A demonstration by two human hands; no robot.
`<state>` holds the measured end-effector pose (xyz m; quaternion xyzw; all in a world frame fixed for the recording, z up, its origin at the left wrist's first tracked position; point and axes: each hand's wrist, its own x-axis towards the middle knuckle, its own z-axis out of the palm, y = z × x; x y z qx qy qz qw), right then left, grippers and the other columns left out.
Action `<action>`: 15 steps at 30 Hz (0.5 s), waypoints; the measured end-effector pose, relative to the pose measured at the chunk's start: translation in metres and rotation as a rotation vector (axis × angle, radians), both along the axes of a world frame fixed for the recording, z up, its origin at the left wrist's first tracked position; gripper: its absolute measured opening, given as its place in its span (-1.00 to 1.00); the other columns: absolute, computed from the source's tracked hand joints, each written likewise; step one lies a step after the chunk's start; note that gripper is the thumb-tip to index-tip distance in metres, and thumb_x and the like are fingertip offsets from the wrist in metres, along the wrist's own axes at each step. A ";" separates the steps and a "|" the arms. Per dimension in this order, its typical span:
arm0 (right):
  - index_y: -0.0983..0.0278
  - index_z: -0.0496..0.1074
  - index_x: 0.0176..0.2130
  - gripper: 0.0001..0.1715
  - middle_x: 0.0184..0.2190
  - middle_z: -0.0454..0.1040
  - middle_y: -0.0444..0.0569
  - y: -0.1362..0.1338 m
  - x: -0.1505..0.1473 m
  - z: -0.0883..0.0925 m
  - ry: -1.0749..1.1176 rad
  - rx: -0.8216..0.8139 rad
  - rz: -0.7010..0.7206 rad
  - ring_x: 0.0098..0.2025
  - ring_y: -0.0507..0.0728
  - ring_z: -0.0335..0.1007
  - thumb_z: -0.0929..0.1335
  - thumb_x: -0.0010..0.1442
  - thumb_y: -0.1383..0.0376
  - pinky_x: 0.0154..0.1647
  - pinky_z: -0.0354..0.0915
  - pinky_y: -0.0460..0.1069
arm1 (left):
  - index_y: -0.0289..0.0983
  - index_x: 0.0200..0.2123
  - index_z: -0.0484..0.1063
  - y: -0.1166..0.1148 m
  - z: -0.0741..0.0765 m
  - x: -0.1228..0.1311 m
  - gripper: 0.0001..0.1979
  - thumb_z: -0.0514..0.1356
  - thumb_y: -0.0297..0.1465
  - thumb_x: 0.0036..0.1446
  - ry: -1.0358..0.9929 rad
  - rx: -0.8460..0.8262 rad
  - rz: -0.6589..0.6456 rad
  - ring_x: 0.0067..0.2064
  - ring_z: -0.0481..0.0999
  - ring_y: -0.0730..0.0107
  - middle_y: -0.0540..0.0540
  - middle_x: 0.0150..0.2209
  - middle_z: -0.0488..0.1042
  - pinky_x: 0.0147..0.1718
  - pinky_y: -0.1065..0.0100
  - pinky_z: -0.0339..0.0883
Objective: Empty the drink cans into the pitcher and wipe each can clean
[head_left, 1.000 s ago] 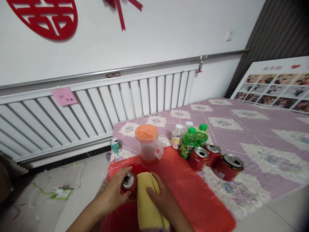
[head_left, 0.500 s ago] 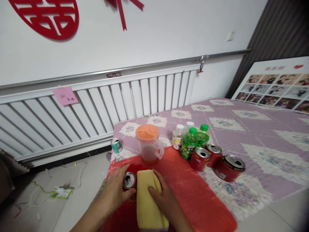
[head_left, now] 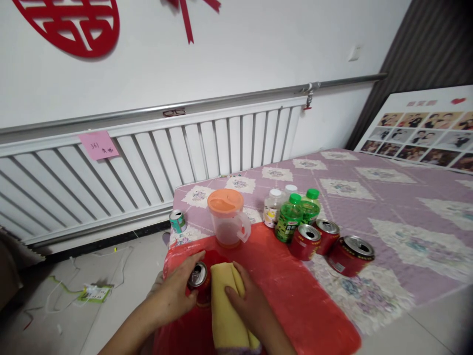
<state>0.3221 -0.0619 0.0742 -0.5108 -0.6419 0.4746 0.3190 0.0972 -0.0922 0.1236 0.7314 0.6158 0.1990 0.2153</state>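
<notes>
My left hand (head_left: 178, 287) curves half-open round the can (head_left: 201, 283) on the red sheet (head_left: 299, 301), whether gripping I cannot tell; my right hand (head_left: 252, 299) clasps the cloth (head_left: 225, 308) beside it, thumb uppermost.

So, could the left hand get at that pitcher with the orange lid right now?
Probably not straight away: the left hand is curled around a red can. Still, nothing seems to block its way to the pitcher beyond.

At upper left, the red emblem (head_left: 72, 11) is cut off by the edge; at far right, the photo board (head_left: 424, 111) is cropped. At lower centre, the red can (head_left: 200, 282) is partly covered by the left hand (head_left: 177, 288). Small print is blurred.
</notes>
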 end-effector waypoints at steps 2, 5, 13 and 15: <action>0.34 0.16 0.24 -0.24 0.18 0.34 0.16 0.000 0.000 0.002 0.027 -0.023 -0.019 0.16 0.22 0.32 0.31 0.08 0.23 0.18 0.21 0.11 | -0.12 0.30 0.05 0.000 0.001 0.004 -0.15 0.23 -0.49 -0.09 -0.006 0.032 0.030 0.29 0.22 0.03 -0.15 0.29 0.20 0.25 0.02 0.12; 0.31 0.13 0.24 -0.24 0.17 0.35 0.13 -0.001 0.000 0.006 0.116 -0.058 -0.051 0.12 0.21 0.35 0.30 0.07 0.22 0.13 0.27 0.09 | -0.19 0.27 0.09 0.001 0.001 0.009 -0.18 0.27 -0.44 -0.09 -0.002 0.092 0.100 0.26 0.23 -0.02 -0.21 0.24 0.27 0.22 -0.03 0.14; 0.31 0.12 0.24 -0.22 0.15 0.36 0.13 -0.002 -0.001 0.005 0.216 -0.093 -0.008 0.07 0.21 0.39 0.31 0.08 0.18 0.05 0.32 0.07 | -0.18 0.22 0.18 0.003 -0.007 0.008 -0.26 0.25 -0.46 -0.09 -0.002 0.121 0.104 0.20 0.32 0.01 -0.20 0.16 0.36 0.17 0.00 0.22; 0.30 0.14 0.24 -0.23 0.14 0.38 0.12 -0.001 -0.001 0.004 0.191 -0.091 -0.009 0.06 0.20 0.40 0.31 0.08 0.18 0.06 0.30 0.06 | -0.13 0.23 0.16 0.002 -0.006 0.006 -0.24 0.24 -0.49 -0.09 -0.010 0.104 0.078 0.22 0.31 0.08 -0.15 0.20 0.33 0.19 0.05 0.22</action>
